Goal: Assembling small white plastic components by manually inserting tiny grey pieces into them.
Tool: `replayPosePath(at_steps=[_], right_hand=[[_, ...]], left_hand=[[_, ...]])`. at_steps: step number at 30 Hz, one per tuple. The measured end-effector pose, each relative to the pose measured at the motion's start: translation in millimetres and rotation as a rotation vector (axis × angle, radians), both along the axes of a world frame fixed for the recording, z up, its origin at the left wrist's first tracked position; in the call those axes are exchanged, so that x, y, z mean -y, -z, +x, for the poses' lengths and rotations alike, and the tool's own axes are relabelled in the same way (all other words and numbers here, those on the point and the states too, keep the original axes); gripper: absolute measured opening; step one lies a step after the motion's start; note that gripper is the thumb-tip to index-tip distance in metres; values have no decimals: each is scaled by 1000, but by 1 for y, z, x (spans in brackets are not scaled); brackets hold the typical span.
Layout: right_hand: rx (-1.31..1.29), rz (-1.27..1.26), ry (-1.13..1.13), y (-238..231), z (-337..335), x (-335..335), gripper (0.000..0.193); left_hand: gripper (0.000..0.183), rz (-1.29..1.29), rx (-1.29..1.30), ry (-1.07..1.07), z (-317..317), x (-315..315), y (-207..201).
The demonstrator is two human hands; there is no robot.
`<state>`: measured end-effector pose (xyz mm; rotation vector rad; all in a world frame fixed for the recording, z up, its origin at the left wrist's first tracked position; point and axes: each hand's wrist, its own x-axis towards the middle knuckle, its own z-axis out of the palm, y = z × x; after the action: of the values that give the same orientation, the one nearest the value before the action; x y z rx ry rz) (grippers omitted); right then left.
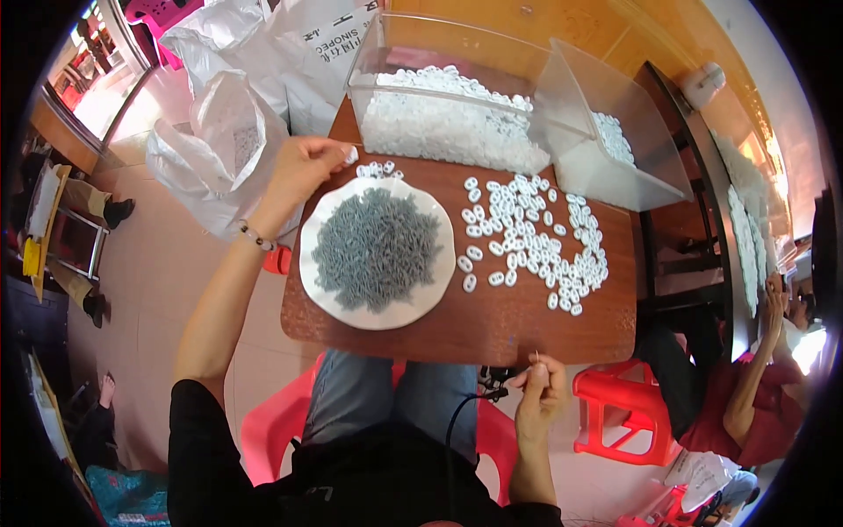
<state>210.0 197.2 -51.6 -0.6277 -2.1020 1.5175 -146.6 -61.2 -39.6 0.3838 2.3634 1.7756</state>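
The left hand (307,165) is pinching a white piece (352,155), the right hand (540,393) an indistinct sliver (537,354); the plate (378,321) is hugging the worktop's (492,338) left edge, likely for reach.

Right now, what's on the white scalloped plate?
A heap of small grey pieces sits on the white plate, its rim showing all around. The plate's middle, beneath the heap, is covered and hidden.

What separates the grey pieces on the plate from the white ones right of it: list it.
Shape: the grey pieces look thin and elongated; the white pieces are broader ovals.
Placement: grey pieces heap on the plate; white pieces spread over the table.
Shared: both are small and numerous.
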Motion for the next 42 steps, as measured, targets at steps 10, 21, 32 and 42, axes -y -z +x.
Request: replayPosePath(at_steps=[10, 21, 32, 42], right_hand=[[33, 50, 149, -4, -29, -10, 20], [39, 85, 131, 4, -29, -10, 20], [78, 130, 94, 11, -29, -13, 19], [80, 186, 64, 11, -29, -12, 19]], left_hand=[[32, 17, -78, 116, 11, -14, 9], [13, 15, -154, 94, 50, 8, 18], [11, -96, -163, 130, 76, 7, 0], [12, 84, 58, 38, 72, 10, 15]])
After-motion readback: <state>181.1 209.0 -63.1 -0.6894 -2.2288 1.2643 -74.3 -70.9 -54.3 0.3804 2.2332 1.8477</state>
